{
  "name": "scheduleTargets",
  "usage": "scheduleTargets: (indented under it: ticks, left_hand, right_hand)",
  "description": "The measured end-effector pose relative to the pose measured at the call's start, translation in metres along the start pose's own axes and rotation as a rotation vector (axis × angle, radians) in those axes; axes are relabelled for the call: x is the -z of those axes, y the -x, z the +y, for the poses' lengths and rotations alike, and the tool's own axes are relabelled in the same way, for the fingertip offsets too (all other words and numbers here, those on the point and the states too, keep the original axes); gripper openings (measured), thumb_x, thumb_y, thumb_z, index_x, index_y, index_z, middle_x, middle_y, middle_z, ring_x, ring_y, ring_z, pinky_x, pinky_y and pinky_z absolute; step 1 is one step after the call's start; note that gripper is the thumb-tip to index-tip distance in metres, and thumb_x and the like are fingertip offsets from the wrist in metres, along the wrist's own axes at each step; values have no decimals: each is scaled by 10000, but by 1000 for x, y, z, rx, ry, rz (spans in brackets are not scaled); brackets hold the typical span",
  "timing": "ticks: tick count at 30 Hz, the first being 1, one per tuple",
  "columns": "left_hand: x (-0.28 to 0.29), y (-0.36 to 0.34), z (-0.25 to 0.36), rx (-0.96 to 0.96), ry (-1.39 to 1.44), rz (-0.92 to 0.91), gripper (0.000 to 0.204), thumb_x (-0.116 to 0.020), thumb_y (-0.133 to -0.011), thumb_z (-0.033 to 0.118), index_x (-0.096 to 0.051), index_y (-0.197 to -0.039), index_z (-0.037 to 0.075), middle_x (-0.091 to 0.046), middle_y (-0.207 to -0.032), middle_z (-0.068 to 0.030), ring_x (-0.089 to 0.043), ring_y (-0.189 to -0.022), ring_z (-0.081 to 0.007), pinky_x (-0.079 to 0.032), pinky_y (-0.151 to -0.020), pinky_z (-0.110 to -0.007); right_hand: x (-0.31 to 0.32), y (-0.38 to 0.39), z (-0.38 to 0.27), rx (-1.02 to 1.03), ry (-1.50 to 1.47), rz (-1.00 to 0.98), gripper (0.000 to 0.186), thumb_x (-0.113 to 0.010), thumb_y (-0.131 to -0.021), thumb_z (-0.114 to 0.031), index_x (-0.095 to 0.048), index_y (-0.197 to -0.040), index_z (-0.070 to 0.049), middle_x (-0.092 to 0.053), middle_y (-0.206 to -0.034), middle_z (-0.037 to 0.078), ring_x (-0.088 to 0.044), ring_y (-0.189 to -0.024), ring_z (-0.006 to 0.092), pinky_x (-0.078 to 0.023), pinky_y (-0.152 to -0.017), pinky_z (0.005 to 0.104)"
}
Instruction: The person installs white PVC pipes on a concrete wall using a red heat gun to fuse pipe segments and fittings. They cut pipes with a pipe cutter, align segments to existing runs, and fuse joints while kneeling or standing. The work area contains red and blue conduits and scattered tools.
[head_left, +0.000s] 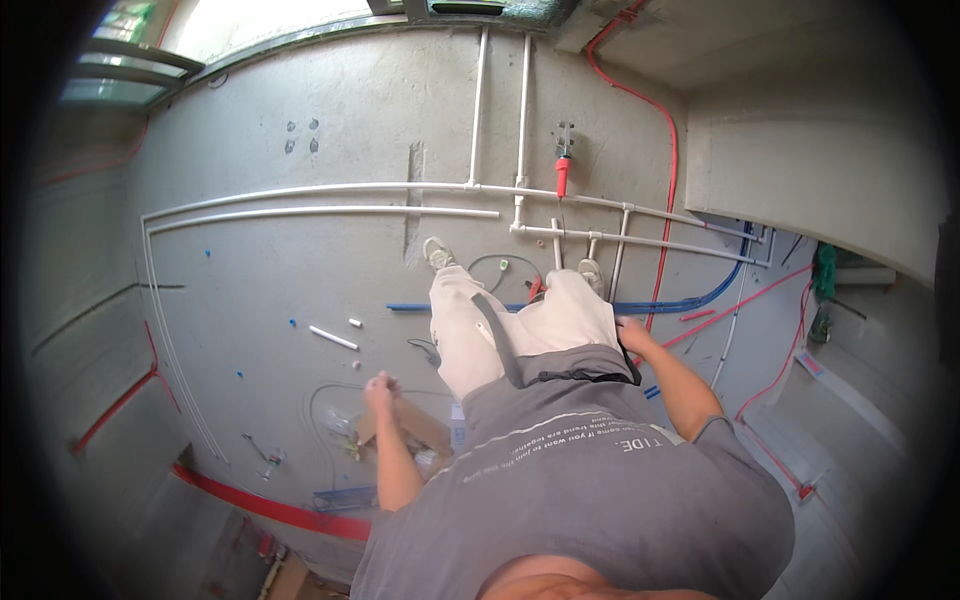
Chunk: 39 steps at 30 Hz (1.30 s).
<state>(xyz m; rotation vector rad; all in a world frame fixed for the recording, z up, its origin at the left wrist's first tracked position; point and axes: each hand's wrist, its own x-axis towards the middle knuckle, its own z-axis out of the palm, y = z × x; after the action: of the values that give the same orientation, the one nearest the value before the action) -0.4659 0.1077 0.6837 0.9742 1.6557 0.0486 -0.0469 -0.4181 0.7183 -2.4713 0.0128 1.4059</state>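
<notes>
Plumbing lines laid across a bare concrete floor as a worker stands over them

From the left, long white pipes [320, 211] already run jointed across the concrete floor [250, 290], while a short loose pipe offcut [333, 338] lies unconnected, suggesting fitting is well along but unfinished. The left hand [379, 388] hangs loosely curled, holding nothing visible, above a flat piece of cardboard [420, 425]; no contents show on it. The right hand [632, 335] rests at the hip, its grip impossible to tell, near blue and red conduits [700, 300].
</notes>
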Motion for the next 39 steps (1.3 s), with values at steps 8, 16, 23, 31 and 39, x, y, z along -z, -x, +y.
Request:
scheduleTargets:
  ticks: [8,16,23,31,39]
  left_hand:
    - [46,-49,223,-17,-174,-59,192,-661,-1025,176,-624,-1046,-10,-653,-810,-65,-616,-655,-136,-489,-550,-267]
    - [-37,-14,244,-126,-750,-375,233,-687,-985,209,-687,-972,-23,-653,-771,-53,-595,-617,-130,-463,-560,-303]
    - [-83,15,250,-296,-937,-293,381,-719,-956,262,-705,-715,-33,-654,-648,-88,-584,-610,-154,-432,-563,-333]
    - [-97,83,176,-238,-791,-390,274,-726,-949,238,-727,-854,-18,-681,-732,-61,-608,-640,-138,-466,-591,-323]
    - [-130,115,177,-152,-771,-424,275,-701,-995,266,-752,-1036,-1,-721,-861,-60,-662,-749,-150,-504,-681,-318]
  right_hand:
    - [-76,68,-99,-143,-459,197,346,-566,-981,-170,-733,-1225,11,-759,-1170,266,-710,-1140,424,-532,-959,449]
    - [-171,106,-95,-301,-722,262,313,-578,-995,-170,-757,-1181,5,-790,-1045,180,-718,-966,239,-542,-854,379]
    - [-196,123,-43,-326,-768,240,338,-615,-1016,-278,-774,-1142,-7,-778,-928,119,-706,-821,212,-538,-724,376]
    - [-176,88,45,-332,-998,148,191,-623,-998,-145,-754,-1010,-6,-682,-775,46,-599,-618,144,-466,-584,302]
    - [-137,67,53,-190,-958,127,140,-649,-973,-126,-707,-925,-8,-655,-689,52,-604,-591,154,-480,-573,316]
